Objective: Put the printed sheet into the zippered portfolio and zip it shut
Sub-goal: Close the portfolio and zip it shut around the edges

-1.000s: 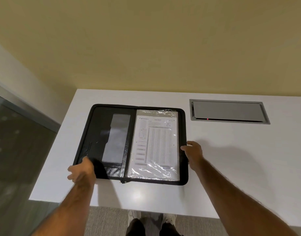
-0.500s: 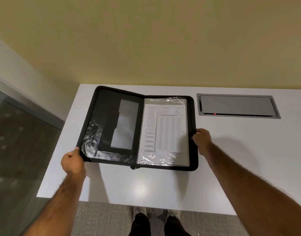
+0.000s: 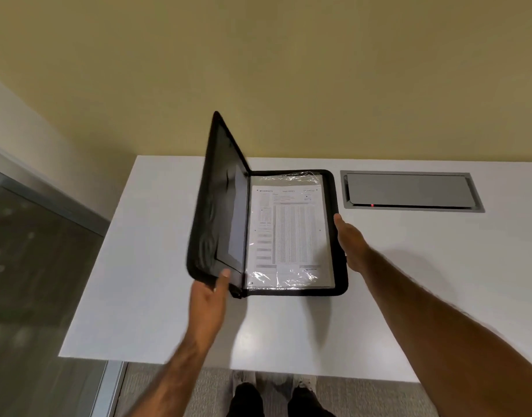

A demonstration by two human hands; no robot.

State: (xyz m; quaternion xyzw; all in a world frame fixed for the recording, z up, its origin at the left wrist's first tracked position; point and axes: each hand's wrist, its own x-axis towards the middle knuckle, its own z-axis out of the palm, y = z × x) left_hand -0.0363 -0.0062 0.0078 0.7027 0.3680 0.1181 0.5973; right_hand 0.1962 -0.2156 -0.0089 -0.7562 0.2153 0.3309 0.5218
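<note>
Half-closed portfolio (image 3: pixel 341 236) mid-table, sheet (image 3: pixel 288 236) inside under floppy plastic. Left hand (image 3: pixel 209 296) pinches the stiff cover's near corner; right hand (image 3: pixel 349 245), fingers extended, braces the right edge.

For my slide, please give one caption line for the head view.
Left hand folds portfolio cover over sleeved printed sheet; right hand steadies the edge.

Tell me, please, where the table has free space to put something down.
Bare table lies left of the portfolio, along the near edge under both forearms, and right below the grey hatch. Crowded only around the portfolio, where the left hand and right hand work.
</note>
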